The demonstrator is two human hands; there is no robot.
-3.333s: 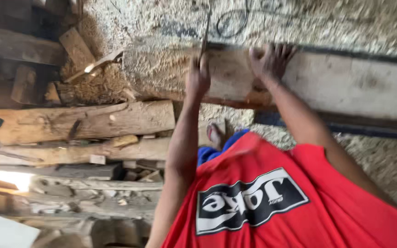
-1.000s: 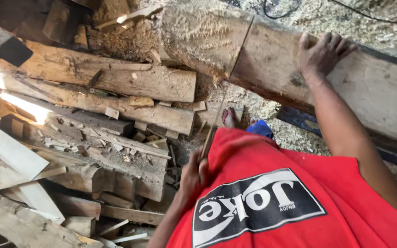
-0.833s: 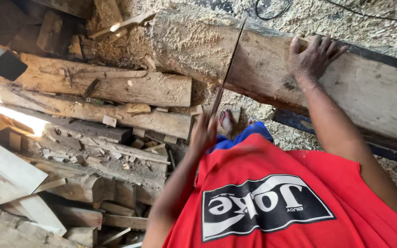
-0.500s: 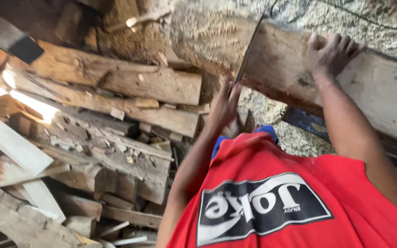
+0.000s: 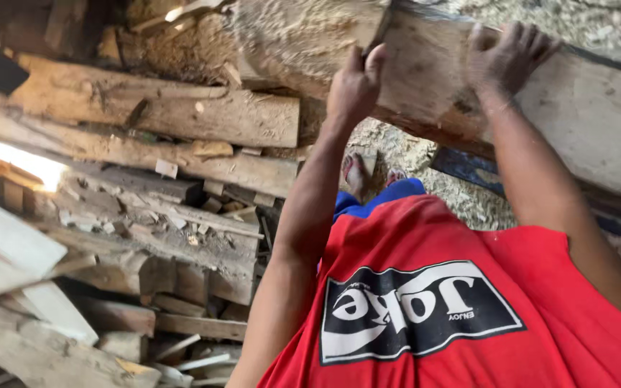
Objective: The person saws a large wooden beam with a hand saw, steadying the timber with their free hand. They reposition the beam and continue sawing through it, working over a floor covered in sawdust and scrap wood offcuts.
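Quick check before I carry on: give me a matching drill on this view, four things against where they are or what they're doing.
Things:
1. left hand
2. right hand
3. saw blade
4. stacked timber offcuts

Places or states:
A. piled at the left of the view
B. spread flat on top of the big plank
C. gripping the saw from below
D. thin dark edge across the plank, above the left hand

Pairs: 1-C, 2-B, 3-D, 4-A
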